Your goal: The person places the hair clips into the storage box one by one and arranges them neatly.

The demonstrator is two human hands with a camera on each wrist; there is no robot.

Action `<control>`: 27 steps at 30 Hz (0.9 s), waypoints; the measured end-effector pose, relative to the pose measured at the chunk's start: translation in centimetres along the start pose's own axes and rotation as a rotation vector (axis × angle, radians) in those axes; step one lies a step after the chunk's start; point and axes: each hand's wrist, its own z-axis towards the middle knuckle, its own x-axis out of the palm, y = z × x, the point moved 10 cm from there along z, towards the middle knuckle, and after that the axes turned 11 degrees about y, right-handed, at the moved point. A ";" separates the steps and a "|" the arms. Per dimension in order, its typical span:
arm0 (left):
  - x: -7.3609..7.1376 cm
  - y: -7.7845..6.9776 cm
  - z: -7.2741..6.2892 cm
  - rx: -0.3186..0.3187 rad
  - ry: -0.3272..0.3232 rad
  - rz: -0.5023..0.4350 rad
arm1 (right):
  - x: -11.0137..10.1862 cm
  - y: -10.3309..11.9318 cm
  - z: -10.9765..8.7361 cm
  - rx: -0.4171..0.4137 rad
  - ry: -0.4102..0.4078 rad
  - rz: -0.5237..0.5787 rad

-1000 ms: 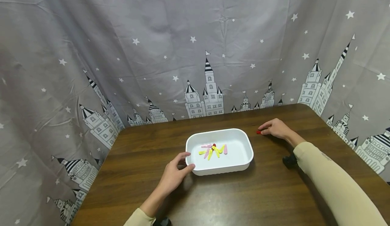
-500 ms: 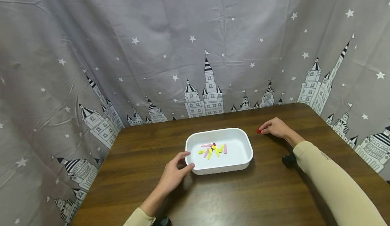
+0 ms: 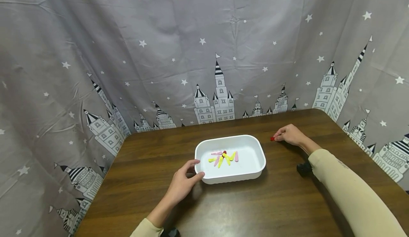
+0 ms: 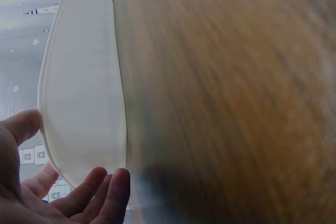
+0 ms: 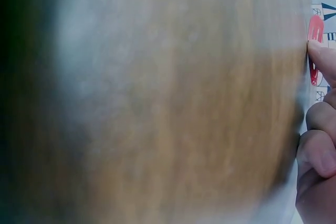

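Observation:
A red snap hair clip [image 3: 272, 138] is pinched between thumb and fingers of my right hand [image 3: 292, 135], low over the table's right side. In the right wrist view the clip [image 5: 315, 27] stands upright past the thumb tip, and the other fingers are curled. My left hand [image 3: 181, 182] holds the left end of a white plastic tray [image 3: 233, 176]. The left wrist view has its thumb at the tray's rim and its fingers curved around the end wall [image 4: 81, 87]. Several pink and yellow hair clips [image 3: 220, 161], with a red one [image 3: 224, 152] among them, lie inside the tray.
The brown wooden table [image 3: 153, 159] extends around the tray on all sides. A grey curtain [image 3: 172, 52] printed with castles and stars hangs behind the table's far edge and along both sides.
The red clip has turned a little and shifted slightly to the right in my right hand's fingers. The left hand and the tray stay put.

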 end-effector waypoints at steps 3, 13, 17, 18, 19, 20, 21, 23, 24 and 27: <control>0.0 0.0 -0.1 -0.002 0.001 0.000 | 0.0 -0.1 0.0 0.001 0.000 0.008; 0.0 0.1 -0.2 -0.007 0.004 -0.003 | 0.1 -0.5 -0.1 -0.003 -0.004 0.076; 0.0 0.1 -0.1 -0.001 0.004 -0.006 | 0.1 -0.7 -0.1 -0.002 -0.007 0.095; 0.0 0.1 -0.1 0.001 0.004 -0.008 | 0.0 -0.7 -0.1 -0.003 -0.006 0.101; 0.0 0.1 -0.1 0.003 0.005 -0.009 | 0.0 -0.7 -0.1 -0.003 -0.005 0.107; 0.0 0.1 -0.1 0.005 0.005 -0.009 | 0.0 -0.8 -0.2 0.002 -0.005 0.120; 0.0 0.1 -0.1 0.007 0.005 -0.010 | 0.0 -0.8 -0.2 0.003 -0.001 0.128; 0.0 0.1 0.0 0.008 0.005 -0.009 | -0.1 -0.9 -0.2 0.011 0.003 0.145; 0.0 0.1 0.0 0.008 0.004 -0.009 | -0.1 -1.0 -0.2 0.014 0.004 0.146; 0.0 0.2 0.0 0.008 0.004 -0.009 | -0.2 -1.2 -0.2 0.026 0.009 0.149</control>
